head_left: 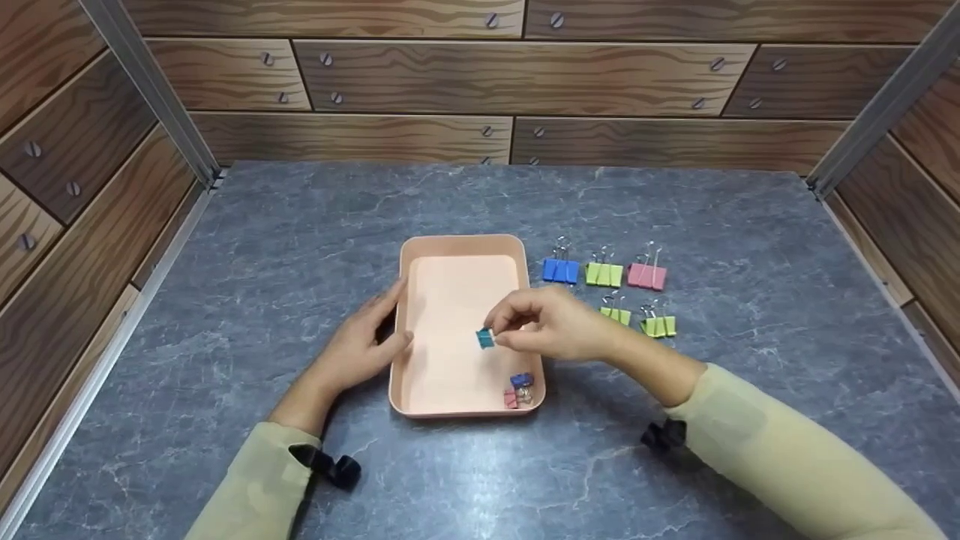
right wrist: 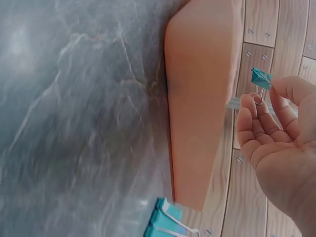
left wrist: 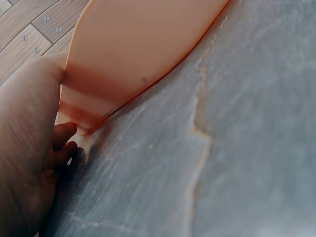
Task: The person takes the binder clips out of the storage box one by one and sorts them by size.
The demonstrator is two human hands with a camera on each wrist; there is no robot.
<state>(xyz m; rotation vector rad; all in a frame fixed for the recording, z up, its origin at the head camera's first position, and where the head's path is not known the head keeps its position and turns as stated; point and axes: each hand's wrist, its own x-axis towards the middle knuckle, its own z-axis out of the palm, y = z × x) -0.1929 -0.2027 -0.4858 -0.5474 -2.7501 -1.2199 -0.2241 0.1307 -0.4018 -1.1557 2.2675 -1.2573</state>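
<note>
My right hand [head_left: 559, 326] pinches a small teal binder clip [head_left: 485, 338] above the inside of a peach tray [head_left: 469, 409]. In the right wrist view, thumb and fingertips hold this teal clip [right wrist: 261, 78] by its wire-handle side. My left hand [head_left: 360, 349] holds the tray's left wall, thumb over the rim and fingers along the outside. The left wrist view shows curled fingers [left wrist: 63, 140] against that wall [left wrist: 128, 49]. Inside the tray's near right corner lie a small blue binder clip [head_left: 521, 379] and a pink one [head_left: 511, 398].
Right of the tray stand larger binder clips: blue [head_left: 560, 271], lime green [head_left: 604, 275] and pink [head_left: 647, 277]. Nearer are two more lime clips, one [head_left: 615, 316] partly behind my right hand. A larger teal clip [right wrist: 160, 219] shows in the right wrist view. Wood-patterned walls surround the grey marbled table [head_left: 300, 217].
</note>
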